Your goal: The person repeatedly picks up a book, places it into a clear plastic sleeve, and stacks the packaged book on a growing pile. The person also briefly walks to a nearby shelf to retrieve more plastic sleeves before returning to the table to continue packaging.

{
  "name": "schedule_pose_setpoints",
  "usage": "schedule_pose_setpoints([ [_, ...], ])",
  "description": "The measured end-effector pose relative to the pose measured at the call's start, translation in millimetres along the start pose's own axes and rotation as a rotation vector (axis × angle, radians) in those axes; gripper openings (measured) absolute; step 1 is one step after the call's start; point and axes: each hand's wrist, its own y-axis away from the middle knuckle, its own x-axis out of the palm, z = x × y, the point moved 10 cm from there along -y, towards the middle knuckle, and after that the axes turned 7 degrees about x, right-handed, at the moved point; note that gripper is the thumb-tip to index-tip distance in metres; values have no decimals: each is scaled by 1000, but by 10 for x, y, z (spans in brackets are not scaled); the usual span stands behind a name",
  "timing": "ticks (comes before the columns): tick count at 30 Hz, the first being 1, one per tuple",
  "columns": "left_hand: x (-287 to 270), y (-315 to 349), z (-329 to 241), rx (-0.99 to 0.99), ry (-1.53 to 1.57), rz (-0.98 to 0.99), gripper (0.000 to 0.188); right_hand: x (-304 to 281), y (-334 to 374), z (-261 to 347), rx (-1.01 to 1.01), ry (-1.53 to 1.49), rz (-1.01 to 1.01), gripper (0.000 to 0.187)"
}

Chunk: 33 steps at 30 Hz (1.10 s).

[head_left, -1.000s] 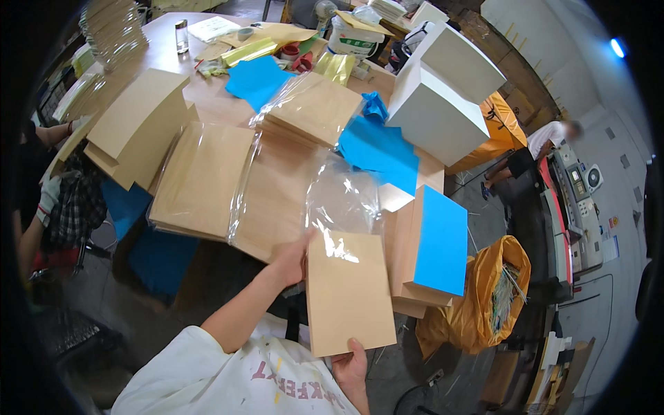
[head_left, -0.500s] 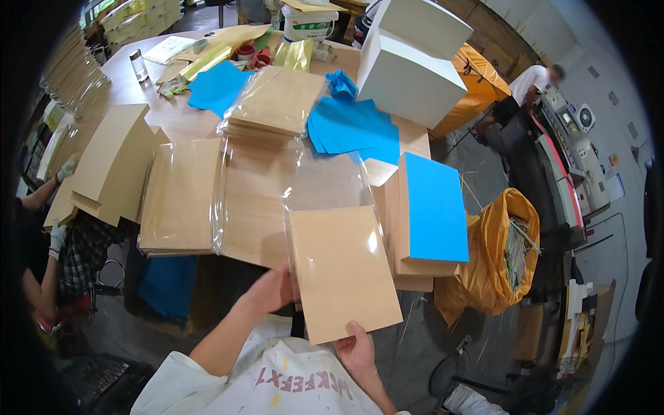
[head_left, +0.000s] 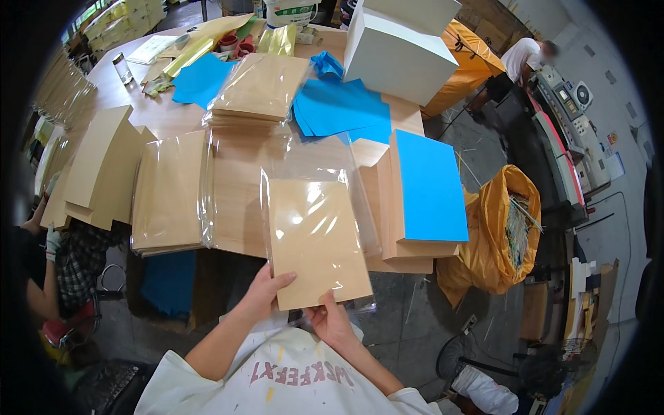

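A tan cardboard-like sheet (head_left: 318, 238) lies inside a clear plastic sleeve (head_left: 301, 173), which reaches past its top and lower right corner. My left hand (head_left: 263, 294) pinches the lower left edge, thumb on top and fingers underneath. At the bottom edge my right hand (head_left: 332, 319) grips it with the thumb on the front. The far part of the sleeve overlaps the table edge. Right of it stands a stack of tan sheets topped with a blue sheet (head_left: 430, 190). A pile of sleeved tan sheets (head_left: 169, 190) sits to the left.
Another sleeved pile (head_left: 259, 86) and loose blue sheets (head_left: 342, 111) lie farther back on the table (head_left: 242, 159). A white box-like block (head_left: 398, 59) stands behind. Beside the table is an orange sack (head_left: 484, 263) of scraps. A co-worker's gloved hand (head_left: 52, 242) is by tan boards at far left.
The sheet and sleeve have shifted left and slightly up in view. Sleeve plastic now shows beyond the sheet's bottom edge. My left hand's thumb now rests on the front.
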Motion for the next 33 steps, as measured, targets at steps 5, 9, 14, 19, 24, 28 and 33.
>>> schedule_pose_setpoints([
  [5,-346,-92,-118,6,11,88,46,-268,421,-55,325,858,-23,33],
  [9,-482,-58,-64,-77,85,92,53,-622,464,641,-50,1144,-307,49],
  [14,-704,-23,140,-160,36,3,53,-368,246,464,-43,472,71,68],
  [19,-820,62,131,-198,-8,5,51,-667,237,82,301,693,-224,28],
  [24,-490,-118,-262,-97,-67,-11,42,-417,58,320,167,548,-225,20],
  [28,-580,-96,-10,-212,-116,-68,41,-385,-20,444,79,648,-119,19],
  [33,-905,-14,77,-96,-75,-50,41,-605,106,318,106,784,-153,18],
])
